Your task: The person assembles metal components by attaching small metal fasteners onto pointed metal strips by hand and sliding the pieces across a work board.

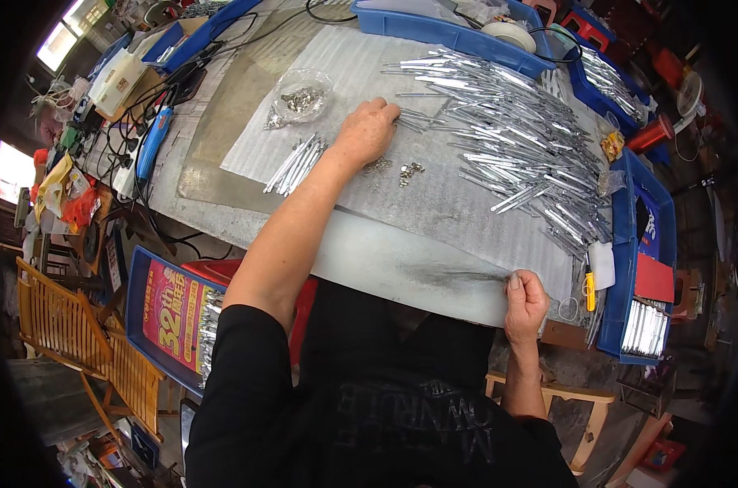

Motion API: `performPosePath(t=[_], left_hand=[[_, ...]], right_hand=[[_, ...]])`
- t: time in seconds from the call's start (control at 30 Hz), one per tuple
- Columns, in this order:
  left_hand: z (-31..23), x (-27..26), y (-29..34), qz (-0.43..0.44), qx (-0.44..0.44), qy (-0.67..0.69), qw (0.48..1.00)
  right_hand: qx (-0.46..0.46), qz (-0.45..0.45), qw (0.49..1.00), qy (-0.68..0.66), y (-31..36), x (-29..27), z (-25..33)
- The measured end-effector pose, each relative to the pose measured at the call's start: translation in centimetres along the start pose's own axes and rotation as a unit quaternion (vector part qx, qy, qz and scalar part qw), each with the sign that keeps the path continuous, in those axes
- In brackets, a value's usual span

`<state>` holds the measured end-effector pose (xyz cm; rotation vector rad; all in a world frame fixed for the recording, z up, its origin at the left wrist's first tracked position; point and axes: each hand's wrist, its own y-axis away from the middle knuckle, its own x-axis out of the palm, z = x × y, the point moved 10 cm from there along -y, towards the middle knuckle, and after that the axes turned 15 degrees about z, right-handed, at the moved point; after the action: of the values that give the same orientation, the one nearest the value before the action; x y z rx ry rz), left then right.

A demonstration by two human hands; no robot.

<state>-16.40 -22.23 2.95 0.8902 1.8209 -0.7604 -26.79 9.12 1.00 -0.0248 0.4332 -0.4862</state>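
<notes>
My left hand (367, 130) is over the middle of the table, its fingers bent and close together. Its fingertips are partly hidden, beside a few loose thin metal strips (418, 119). Just to the right lies a large heap of silvery metal strips (515, 130). Below the hand are small piles of tiny metal parts (410, 172). A smaller bundle of strips (296, 165) lies left of my forearm, near a clear bag of small metal parts (302, 99). My right hand (525, 305) is closed at the right end of a smooth grey sheet (401, 264) along the table's front edge.
Blue bins (450, 31) stand along the back, and another blue bin (646, 252) is at the right. A yellow-handled tool (589, 291) lies near the right front corner. Cables and a blue-handled tool (153, 142) are at left. A blue tray (137, 297) sits lower left.
</notes>
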Motion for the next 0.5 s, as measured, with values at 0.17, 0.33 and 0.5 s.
performPosePath(t=[0.17,0.33,0.5], left_hand=[[0.47,0.54,-0.14,0.012,-0.014,0.011,1.000],[0.63,0.46,-0.43,0.017,-0.017,-0.006,1.000],[0.56,0.48,-0.22,0.029,-0.009,-0.027,0.999]], right_hand=[[0.000,0.003,1.000,0.006,-0.17,-0.16,-0.12],[-0.005,0.002,1.000,0.028,-0.29,-0.06,0.35],[-0.009,0.002,1.000,0.017,-0.27,0.06,0.58]])
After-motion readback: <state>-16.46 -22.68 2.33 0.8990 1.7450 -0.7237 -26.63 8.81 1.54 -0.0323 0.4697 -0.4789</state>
